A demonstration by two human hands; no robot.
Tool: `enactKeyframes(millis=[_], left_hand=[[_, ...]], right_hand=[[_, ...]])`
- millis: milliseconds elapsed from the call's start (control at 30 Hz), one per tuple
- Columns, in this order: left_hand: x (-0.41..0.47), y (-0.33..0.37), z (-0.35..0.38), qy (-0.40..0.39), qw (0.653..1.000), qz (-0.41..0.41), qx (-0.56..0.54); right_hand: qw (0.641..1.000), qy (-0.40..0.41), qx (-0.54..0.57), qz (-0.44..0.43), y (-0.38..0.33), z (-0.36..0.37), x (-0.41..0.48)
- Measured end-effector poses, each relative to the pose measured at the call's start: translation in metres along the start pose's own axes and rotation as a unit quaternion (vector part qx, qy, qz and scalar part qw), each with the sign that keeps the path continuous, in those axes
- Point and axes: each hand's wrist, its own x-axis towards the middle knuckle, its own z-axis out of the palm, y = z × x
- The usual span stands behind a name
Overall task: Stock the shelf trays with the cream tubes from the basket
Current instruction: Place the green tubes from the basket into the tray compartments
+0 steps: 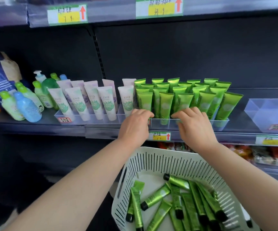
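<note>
Shop shelving, dark back panel, price tags clipped along the shelf edges.

Item 1: clear tray, middle of the shelf. Holds green cream tubes standing cap-down in close rows, crimped ends up.

Item 2: white slotted basket, just below the shelf in front of the person. More green tubes lie loose and crossed over one another in it, black caps showing. Stocking looks well advanced but not finished.

Item 3: left hand, at the tray's front wall. Fingers bent, tips against the lower part of a front-row tube. Whether it pinches the tube or only nudges it cannot be told.

Item 4: right hand, beside the left with a tube's width between them. Fingers likewise bent onto the front row; grip cannot be told.

Item 5: neighbouring tray to the left, pale tubes; small bottles beyond. A further clear tray sits to the right.

Handling note: the tubes appear light, soft-walled and glossy, so probably slippery and easily dented. Best taken at the firmer shoulder near the cap, or by the flat crimp, several at once. Standing rows look ready to topple if knocked.
</note>
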Motion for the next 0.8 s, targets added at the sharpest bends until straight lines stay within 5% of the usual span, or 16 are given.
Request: enactKeyframes(millis=[167,433,800], left_hand=[[-0.012,0.023,0.029,-0.063,0.995,0.013,0.072],[-0.010,0.048,0.048,-0.160,0.975,-0.075,0.137],[0.015,0.051,0.048,-0.199,0.965,-0.087,0.150]], right_hand=[[0.994,-0.083,-0.061,0.046,0.031,0.008,-0.032],[0.976,-0.157,-0.121,0.089,0.058,0.011,-0.048],[0.978,-0.147,-0.110,0.103,0.062,0.018,-0.037]])
